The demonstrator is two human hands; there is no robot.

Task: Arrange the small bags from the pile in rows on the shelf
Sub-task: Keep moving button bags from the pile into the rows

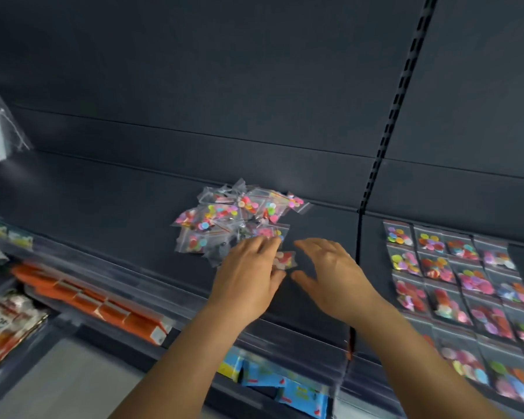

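Shelf [103, 204]: dark, flat, with a dark back panel behind and a slotted upright [387, 125] dividing it right of centre.

Pile of small bags [233, 219]: clear zip bags of coloured round pieces, heaped loosely at the middle of the shelf, left of the upright.

Single small bag [285, 260]: at the near right edge of the pile, between the two hands.

Left hand [248, 276]: palm down at the near edge of the pile, fingers curled on the single small bag and gripping it.

Right hand [333, 273]: just right of that bag, fingers spread and relaxed, grasping nothing.

Rows of small bags [454, 282]: laid flat in columns on the shelf right of the upright, well apart from the pile.

Lower shelves, near left: orange boxes [103, 309], a red-and-white packet [6, 322]; near centre, blue packets [285, 388].
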